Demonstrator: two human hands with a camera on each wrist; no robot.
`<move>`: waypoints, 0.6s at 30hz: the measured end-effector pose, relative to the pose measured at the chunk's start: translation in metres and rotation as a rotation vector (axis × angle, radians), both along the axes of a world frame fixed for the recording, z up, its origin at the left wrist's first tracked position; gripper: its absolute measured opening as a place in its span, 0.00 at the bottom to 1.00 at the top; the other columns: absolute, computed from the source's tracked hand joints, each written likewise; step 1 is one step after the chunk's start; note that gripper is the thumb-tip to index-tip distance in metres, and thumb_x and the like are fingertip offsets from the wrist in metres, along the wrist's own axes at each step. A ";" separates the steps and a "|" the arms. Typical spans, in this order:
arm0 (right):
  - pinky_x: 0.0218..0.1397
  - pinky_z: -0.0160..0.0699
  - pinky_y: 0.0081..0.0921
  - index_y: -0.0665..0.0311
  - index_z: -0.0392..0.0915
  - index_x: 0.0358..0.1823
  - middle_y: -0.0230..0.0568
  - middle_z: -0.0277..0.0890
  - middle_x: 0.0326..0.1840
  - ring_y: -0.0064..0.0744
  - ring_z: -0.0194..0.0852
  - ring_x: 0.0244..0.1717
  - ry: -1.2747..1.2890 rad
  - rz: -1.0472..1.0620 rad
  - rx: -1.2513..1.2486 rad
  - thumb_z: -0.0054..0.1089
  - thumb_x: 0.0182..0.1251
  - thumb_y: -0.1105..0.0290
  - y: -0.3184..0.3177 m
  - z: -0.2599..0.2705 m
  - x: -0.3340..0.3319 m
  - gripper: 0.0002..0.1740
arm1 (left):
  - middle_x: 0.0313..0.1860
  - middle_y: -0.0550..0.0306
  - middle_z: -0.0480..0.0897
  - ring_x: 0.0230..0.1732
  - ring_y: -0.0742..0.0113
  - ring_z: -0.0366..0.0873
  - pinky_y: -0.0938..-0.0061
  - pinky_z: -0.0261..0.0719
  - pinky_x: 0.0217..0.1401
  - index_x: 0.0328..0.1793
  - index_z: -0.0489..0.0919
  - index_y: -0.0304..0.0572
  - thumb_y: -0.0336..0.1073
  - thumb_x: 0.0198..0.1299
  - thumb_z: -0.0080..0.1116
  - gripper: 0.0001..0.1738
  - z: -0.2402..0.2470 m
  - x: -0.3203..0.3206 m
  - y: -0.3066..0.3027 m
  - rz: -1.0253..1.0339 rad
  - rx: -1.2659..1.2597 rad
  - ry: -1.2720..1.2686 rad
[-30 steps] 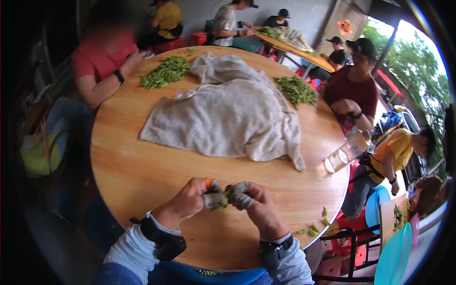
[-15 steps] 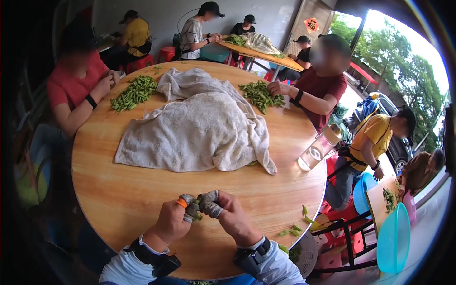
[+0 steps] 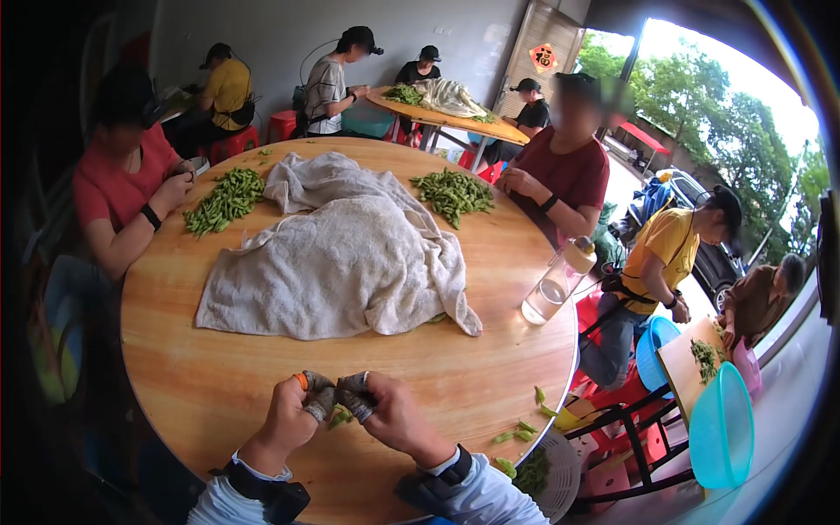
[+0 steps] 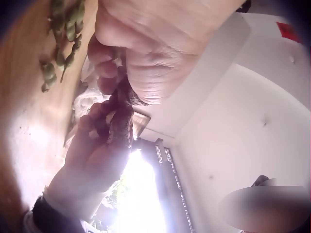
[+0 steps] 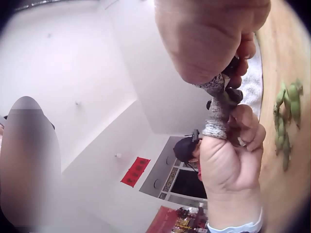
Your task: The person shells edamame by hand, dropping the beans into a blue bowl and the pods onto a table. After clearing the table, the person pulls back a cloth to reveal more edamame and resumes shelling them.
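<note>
Head view: left hand (image 3: 293,411) and right hand (image 3: 394,416), fingertips in grey knit covers, both pinch one green soybean pod (image 3: 339,416) just above the round wooden table (image 3: 219,376), near its front edge. Pinching close to the pod's seam likely gives best control.

Centre of table (image 3: 219,394): cloth (image 3: 341,254). Behind cloth: left bean pile (image 3: 226,199), right bean pile (image 3: 452,191). Right edge: bottle (image 3: 553,284). Near edge: left hand (image 3: 293,416) and right hand (image 3: 389,418) together, pod (image 3: 339,416) between. Right of hands: loose pods (image 3: 516,433). Below that edge: basket (image 3: 547,472).
</note>
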State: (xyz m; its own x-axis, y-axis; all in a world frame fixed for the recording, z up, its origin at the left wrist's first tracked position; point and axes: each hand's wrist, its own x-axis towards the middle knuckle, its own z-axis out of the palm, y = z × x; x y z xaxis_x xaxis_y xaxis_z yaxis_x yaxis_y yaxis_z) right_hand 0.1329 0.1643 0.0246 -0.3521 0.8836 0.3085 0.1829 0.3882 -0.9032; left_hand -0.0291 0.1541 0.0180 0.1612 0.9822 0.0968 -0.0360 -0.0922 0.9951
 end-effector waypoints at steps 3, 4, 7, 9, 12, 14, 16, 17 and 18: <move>0.31 0.68 0.24 0.67 0.73 0.32 0.44 0.71 0.25 0.32 0.70 0.27 0.014 -0.003 0.139 0.54 0.47 0.81 0.000 -0.002 -0.003 0.08 | 0.19 0.62 0.72 0.19 0.80 0.67 0.85 0.64 0.19 0.30 0.70 0.35 0.24 0.52 0.44 0.03 0.003 0.002 -0.002 -0.019 -0.104 -0.081; 0.31 0.68 0.25 0.67 0.73 0.32 0.44 0.71 0.25 0.34 0.70 0.27 -0.048 -0.008 0.191 0.53 0.47 0.81 -0.001 -0.004 -0.004 0.09 | 0.18 0.62 0.72 0.18 0.80 0.66 0.85 0.62 0.18 0.29 0.70 0.37 0.24 0.52 0.43 0.04 0.007 0.006 -0.002 -0.006 -0.146 -0.083; 0.32 0.68 0.29 0.66 0.73 0.30 0.44 0.71 0.26 0.40 0.70 0.27 -0.148 0.009 0.290 0.53 0.43 0.83 0.000 -0.003 -0.004 0.10 | 0.18 0.63 0.70 0.18 0.79 0.64 0.84 0.60 0.17 0.28 0.69 0.40 0.25 0.50 0.37 0.07 0.000 0.007 -0.003 0.034 -0.234 -0.149; 0.33 0.69 0.24 0.67 0.74 0.31 0.42 0.72 0.26 0.32 0.72 0.29 -0.096 0.011 0.162 0.53 0.48 0.83 -0.001 -0.001 -0.003 0.07 | 0.19 0.61 0.71 0.19 0.78 0.65 0.85 0.62 0.19 0.30 0.70 0.38 0.23 0.48 0.37 0.08 0.001 0.006 0.000 0.004 -0.280 -0.194; 0.31 0.71 0.26 0.67 0.74 0.31 0.46 0.74 0.26 0.39 0.74 0.28 0.037 -0.171 0.155 0.53 0.47 0.82 0.008 -0.008 0.003 0.07 | 0.23 0.60 0.73 0.22 0.77 0.67 0.84 0.66 0.23 0.34 0.71 0.36 0.21 0.48 0.37 0.11 0.002 -0.007 0.005 -0.051 -0.261 -0.243; 0.31 0.71 0.27 0.68 0.74 0.33 0.48 0.74 0.25 0.40 0.74 0.27 -0.059 -0.271 0.078 0.54 0.47 0.80 0.013 -0.005 0.015 0.09 | 0.25 0.58 0.74 0.24 0.74 0.70 0.82 0.68 0.26 0.36 0.72 0.36 0.23 0.49 0.40 0.10 0.002 -0.012 0.006 -0.030 -0.180 -0.133; 0.31 0.71 0.28 0.68 0.75 0.34 0.49 0.75 0.26 0.42 0.75 0.28 -0.276 -0.350 0.042 0.56 0.48 0.77 0.012 0.006 0.019 0.10 | 0.26 0.54 0.76 0.26 0.68 0.73 0.77 0.71 0.29 0.37 0.72 0.37 0.26 0.49 0.46 0.08 0.004 -0.015 0.008 -0.052 -0.075 0.052; 0.31 0.72 0.29 0.68 0.75 0.34 0.50 0.75 0.27 0.43 0.75 0.28 -0.339 -0.394 0.035 0.56 0.48 0.76 0.010 0.007 0.019 0.10 | 0.27 0.52 0.76 0.28 0.63 0.74 0.73 0.71 0.30 0.38 0.73 0.38 0.29 0.48 0.48 0.09 0.005 -0.016 0.006 -0.050 0.039 0.328; 0.32 0.72 0.29 0.67 0.75 0.34 0.51 0.75 0.27 0.43 0.75 0.29 -0.402 -0.440 0.037 0.57 0.48 0.75 0.012 0.008 0.018 0.10 | 0.28 0.49 0.76 0.30 0.58 0.75 0.70 0.71 0.32 0.38 0.73 0.38 0.31 0.47 0.51 0.11 0.007 -0.016 0.003 -0.048 0.162 0.604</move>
